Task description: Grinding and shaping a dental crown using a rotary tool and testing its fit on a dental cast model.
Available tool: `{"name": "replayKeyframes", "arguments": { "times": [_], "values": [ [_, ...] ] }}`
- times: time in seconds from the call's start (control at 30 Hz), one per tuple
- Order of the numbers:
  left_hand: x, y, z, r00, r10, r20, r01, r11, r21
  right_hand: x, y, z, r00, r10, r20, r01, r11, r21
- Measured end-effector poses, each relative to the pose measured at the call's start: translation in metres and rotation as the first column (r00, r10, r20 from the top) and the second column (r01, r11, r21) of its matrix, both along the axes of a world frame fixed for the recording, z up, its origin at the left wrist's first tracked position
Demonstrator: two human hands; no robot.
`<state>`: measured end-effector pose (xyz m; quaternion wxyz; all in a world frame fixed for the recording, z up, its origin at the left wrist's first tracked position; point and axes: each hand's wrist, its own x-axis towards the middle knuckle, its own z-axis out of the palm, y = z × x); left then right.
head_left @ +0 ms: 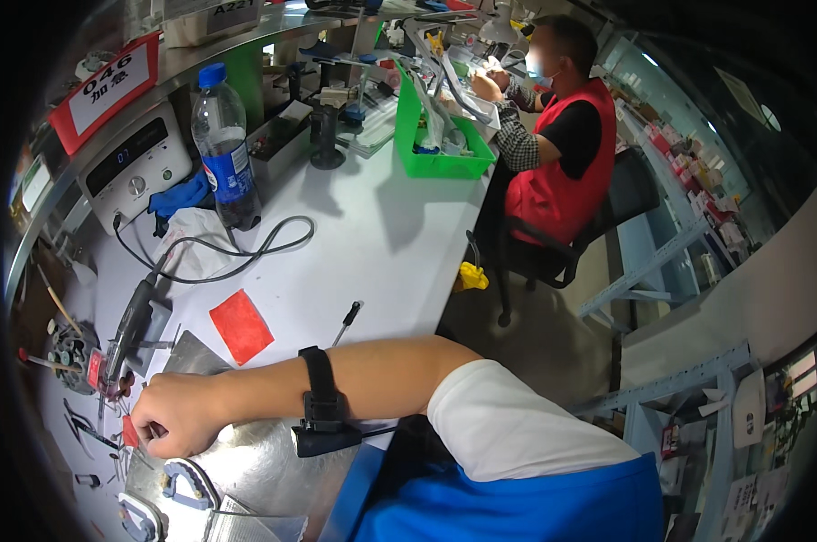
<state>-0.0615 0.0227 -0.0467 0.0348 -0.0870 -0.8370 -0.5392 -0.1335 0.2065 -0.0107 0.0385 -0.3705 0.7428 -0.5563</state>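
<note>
My right arm reaches leftward across the bench, a black strap with a small device on the forearm. My right hand is curled closed above a shiny metal plate. At its fingertips shows a small red piece; the fingers hide most of what they grip. Just below the hand lie two dental models, one a grey arch on a white base, the other close to the lower edge. A grey rotary handpiece rests beyond the hand. My left hand is out of view.
A red square sheet lies past my wrist. Behind stand a control box with a looping cord and a blue-capped bottle. A green bin sits farther off, near a seated co-worker in a red vest. Small tools lie at left.
</note>
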Motion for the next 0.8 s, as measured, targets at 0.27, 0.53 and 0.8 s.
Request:
{"name": "replayKeyframes", "arguments": {
  "times": [0.27,0.53,0.8],
  "values": [
    [0.002,-0.003,0.001,1.000,0.003,0.001,-0.003,1.000,-0.008,-0.001,-0.001,-0.003,1.000,0.001,0.004,-0.001,1.000,0.008],
    [0.007,-0.008,0.003,1.000,0.007,-0.007,-0.007,1.000,-0.014,0.004,0.006,0.009,0.998,0.013,0.056,-0.014,1.000,0.012],
    [0.025,-0.025,0.001,0.999,0.033,-0.011,-0.034,0.999,-0.010,0.006,0.007,0.002,0.998,0.033,0.045,-0.034,0.999,0.023]
  ]
}}
